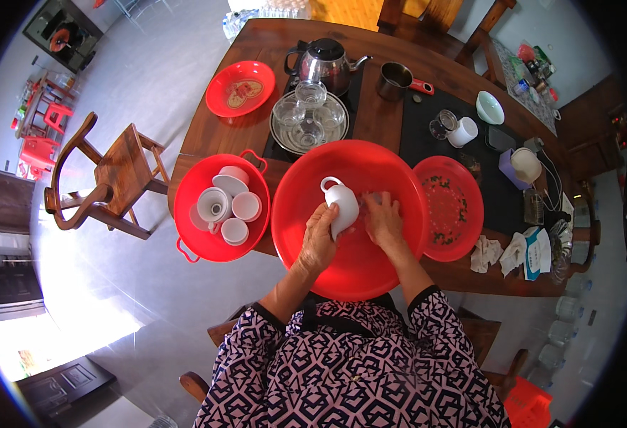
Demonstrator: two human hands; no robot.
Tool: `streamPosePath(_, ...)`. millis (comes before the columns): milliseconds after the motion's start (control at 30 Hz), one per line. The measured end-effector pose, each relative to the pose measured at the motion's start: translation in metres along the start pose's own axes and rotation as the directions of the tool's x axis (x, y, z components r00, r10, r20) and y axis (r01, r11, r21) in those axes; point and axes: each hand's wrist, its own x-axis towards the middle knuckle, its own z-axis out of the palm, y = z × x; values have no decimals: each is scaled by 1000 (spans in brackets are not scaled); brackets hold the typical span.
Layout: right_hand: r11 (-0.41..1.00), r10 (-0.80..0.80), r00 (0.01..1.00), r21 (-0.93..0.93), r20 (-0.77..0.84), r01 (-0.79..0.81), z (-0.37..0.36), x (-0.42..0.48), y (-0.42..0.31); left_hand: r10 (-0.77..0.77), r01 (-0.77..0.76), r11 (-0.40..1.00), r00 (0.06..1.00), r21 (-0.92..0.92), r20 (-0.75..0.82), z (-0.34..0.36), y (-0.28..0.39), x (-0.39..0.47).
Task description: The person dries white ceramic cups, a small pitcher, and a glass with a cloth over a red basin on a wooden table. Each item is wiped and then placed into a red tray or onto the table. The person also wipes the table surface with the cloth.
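A large red plastic basin stands at the table's near edge, right in front of me. Over it, my left hand grips a white ceramic pitcher, tilted, its ring handle pointing up and away. My right hand reaches down into the basin beside the pitcher, fingers apart. A clear blur near its fingertips looks like water, and I see no object in its grasp. To the left, a red colander-like basin with two handles holds several white cups and a white tea strainer.
Beyond the basin, several glass cups crowd a round metal tray, near a glass kettle. A red plate lies far left. A patterned red basin touches the large basin's right side; tissues and a metal pot sit farther right.
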Motion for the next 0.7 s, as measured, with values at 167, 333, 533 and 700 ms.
streamPosePath(167,532,147,923,758,355,-376,-20,-15,-7,44,-54,984,997,-172,-59,-15,-16,18)
streamPosePath(333,785,-163,970,572,-181,239,-34,-28,-50,-11,15,930,1000,-367,12,-17,-30,22)
streamPosePath(533,789,-7,951,583,-308,195,-25,-18,-54,-98,105,839,994,-534,42,-7,-21,19)
streamPosePath(700,789,124,915,597,-383,143,-16,-3,-42,-108,113,844,993,-525,40,11,-6,9)
